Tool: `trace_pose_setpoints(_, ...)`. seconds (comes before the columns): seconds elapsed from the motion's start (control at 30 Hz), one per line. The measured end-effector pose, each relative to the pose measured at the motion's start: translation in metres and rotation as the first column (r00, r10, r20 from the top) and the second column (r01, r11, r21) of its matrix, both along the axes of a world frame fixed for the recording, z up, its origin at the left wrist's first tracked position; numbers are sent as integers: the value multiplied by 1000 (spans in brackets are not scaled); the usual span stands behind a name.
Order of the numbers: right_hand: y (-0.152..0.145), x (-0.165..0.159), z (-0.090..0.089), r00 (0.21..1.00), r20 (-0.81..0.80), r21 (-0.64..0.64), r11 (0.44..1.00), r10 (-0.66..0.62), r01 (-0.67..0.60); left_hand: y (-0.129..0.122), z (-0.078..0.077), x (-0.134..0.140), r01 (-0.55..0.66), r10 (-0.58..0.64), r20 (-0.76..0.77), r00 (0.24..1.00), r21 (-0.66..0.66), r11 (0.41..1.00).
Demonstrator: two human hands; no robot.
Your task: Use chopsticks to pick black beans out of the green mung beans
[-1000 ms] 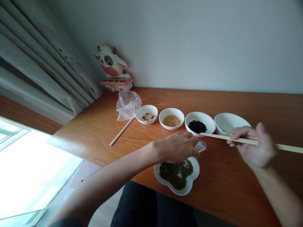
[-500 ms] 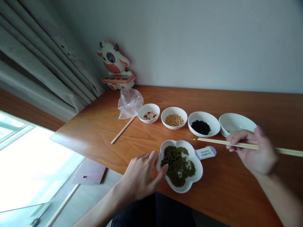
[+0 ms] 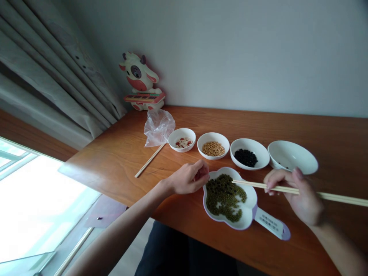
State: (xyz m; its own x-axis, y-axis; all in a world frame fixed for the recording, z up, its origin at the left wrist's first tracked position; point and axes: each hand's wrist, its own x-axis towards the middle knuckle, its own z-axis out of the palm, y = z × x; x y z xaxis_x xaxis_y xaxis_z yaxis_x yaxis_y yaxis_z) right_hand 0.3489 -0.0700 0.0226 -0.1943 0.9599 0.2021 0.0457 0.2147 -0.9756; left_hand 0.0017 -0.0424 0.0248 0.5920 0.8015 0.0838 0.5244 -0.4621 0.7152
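Observation:
My left hand [image 3: 191, 178] has its fingers curled together on the upper left rim of a white flower-shaped dish [image 3: 249, 212] with a lilac edge and a labelled handle. Small green beans [image 3: 222, 199] lie in it, with some darker beans among them at the upper left. A pair of wooden chopsticks [image 3: 283, 189] is held in my right hand [image 3: 301, 195]. Their tips point left, over the beans in the dish. Behind the dish stand white bowls: one of black beans [image 3: 246, 157], one of yellow soybeans [image 3: 213, 148].
At the right of the row is a white bowl [image 3: 299, 153] with a few dark bits. A smaller bowl [image 3: 181, 133] holds red and pale pieces. Another chopstick pair [image 3: 149, 161], a plastic bag [image 3: 159, 126] and a cow toy [image 3: 142, 82] are on the table's left.
The dish has turned clockwise and shifted right, its handle swinging toward me. My left hand has moved up and right. The chopstick tips have dropped over the dish; a soybean seen near them is no longer visible.

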Motion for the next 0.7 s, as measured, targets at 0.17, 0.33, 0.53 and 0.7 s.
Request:
trace_pose_setpoints(0.17, -6, 2, -11, 979, 201, 45, 998, 40, -50, 34, -12, 3, 148, -129, -125, 984, 155, 977)
trace_pose_setpoints(0.33, -7, 6, -21, 960, 272, 27, 996, 70, -80, 42, -24, 1, 273, -261, -84, 962, 213, 938)
trace_pose_setpoints(0.53, -5, 9, -28, 960, 266, -32, 997, 83, -77, 40, -26, 0, 270, -266, -49, 963, 178, 946)
trace_pose_setpoints(0.7, -6, 6, -27, 961, 263, -49, 996, 79, -68, 41, -25, 1, 273, -265, -68, 962, 188, 943)
